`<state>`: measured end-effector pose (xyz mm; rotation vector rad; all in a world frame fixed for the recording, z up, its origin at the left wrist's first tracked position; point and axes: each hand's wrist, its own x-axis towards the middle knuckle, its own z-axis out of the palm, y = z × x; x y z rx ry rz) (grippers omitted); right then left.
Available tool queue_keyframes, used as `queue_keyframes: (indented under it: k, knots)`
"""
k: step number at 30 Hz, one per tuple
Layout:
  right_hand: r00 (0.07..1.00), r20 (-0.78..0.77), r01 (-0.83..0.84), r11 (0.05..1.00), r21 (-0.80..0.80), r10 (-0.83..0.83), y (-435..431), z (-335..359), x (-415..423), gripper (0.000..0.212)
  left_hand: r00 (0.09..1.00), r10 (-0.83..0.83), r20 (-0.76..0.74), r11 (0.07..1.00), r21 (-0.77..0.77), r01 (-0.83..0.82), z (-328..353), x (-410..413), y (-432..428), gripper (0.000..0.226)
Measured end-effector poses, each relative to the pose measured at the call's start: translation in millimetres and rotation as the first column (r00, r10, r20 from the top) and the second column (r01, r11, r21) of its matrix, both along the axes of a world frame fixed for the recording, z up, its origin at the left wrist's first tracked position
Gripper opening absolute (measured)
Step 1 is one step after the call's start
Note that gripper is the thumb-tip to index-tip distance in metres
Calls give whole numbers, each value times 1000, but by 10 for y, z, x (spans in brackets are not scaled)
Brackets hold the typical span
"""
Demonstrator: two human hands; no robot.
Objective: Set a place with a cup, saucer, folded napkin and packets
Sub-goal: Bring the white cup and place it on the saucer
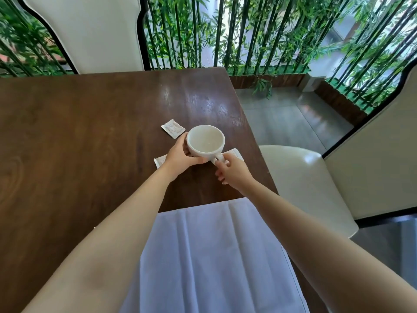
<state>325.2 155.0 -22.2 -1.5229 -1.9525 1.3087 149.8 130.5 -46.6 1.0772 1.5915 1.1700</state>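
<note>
**Item 1, cup** [205,141]: white, empty, upright, handle twd the person. Loc: right part of bench [79,132], above/among the packets. Resting or lifted: can't tell.

**Item 2, hands:** left hand [178,158] has fingers curled round cup's left wall, gripping. Right hand [233,169] pinches the handle w/ thumb + forefinger, other fingers loosely curled.

**Item 3, packets x3:** far packet [173,128] lies flat, just beyond left hand. Left packet [159,161] is partly under left hand. Right packet [237,152] is partly hidden behind cup + right hand.

**Item 4, napkin** [214,245]: white, creased, spread open (not yet folded), at bench's near edge btwn the forearms.

**Item 5, saucer:** not in view.

**Risks (judgement):**
- Cup set down on a packet edge would prob. rock or tip. It could also crush a packet.
- Cup is near bench's right edge w/ chair [300,172] beside it, so a slip of the handle pinch could send it off.
- Forearms pass close by the napkin and could drag it off the near edge.
- W/o the saucer placed first, the cup may need re-lifting.
</note>
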Motion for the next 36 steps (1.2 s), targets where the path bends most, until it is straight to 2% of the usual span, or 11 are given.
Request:
queue_keyframes:
  k: [3,7,12,16,21,27,31,36]
  knots:
    - [999,-50,15,996,-89,-19,-26,57,16,24,1000,10,-2,1000,3,-10,52,38,-61,77]
    - [996,-83,-41,994,-97,33,-74,215,13,20,999,53,-9,998,25,-53,190,25,-166,81]
    - [976,-203,-111,985,-131,83,-206,531,-56,15,991,124,-49,992,39,-122,539,-28,-393,86]
    - [945,-306,-186,962,-202,119,-423,807,-80,20,979,185,-90,981,77,-178,830,-64,-693,81]
    - [910,-349,-297,939,-174,223,-777,1123,-31,29,962,253,-100,961,139,-239,1149,2,-1170,73]
    - [874,-375,-384,913,-141,310,-1341,1456,20,25,914,367,-176,920,213,-328,1459,155,-1932,78]
    - [814,-415,-494,860,-129,406,-1772,1575,-1,26,883,442,-156,883,249,-398,1625,220,-2560,75]
    - [735,-390,-628,774,-84,554,-2361,1630,-53,29,817,537,-211,834,278,-477,1726,283,-3424,75]
